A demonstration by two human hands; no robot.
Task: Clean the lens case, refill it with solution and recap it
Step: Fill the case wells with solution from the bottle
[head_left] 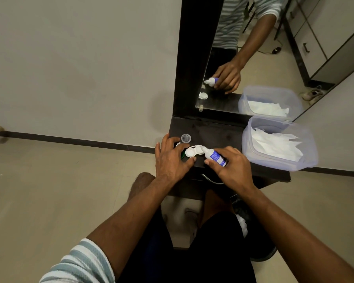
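The white lens case (pixel 192 152) lies uncapped on the dark shelf (pixel 221 135). My left hand (pixel 171 160) steadies it, thumb and index finger pinching the near well. A green cap (pixel 183 155) peeks out from under that hand. My right hand (pixel 231 167) grips the small white solution bottle (pixel 214 155) with a blue label, tilted so its nozzle points into the far well. A clear round bottle cap (pixel 185 138) sits behind the case.
A clear plastic tub (pixel 307 144) holding white tissues stands at the right of the shelf. A mirror (pixel 274 48) in a dark frame rises behind the shelf. A drawer handle (pixel 212 180) sticks out below the shelf edge.
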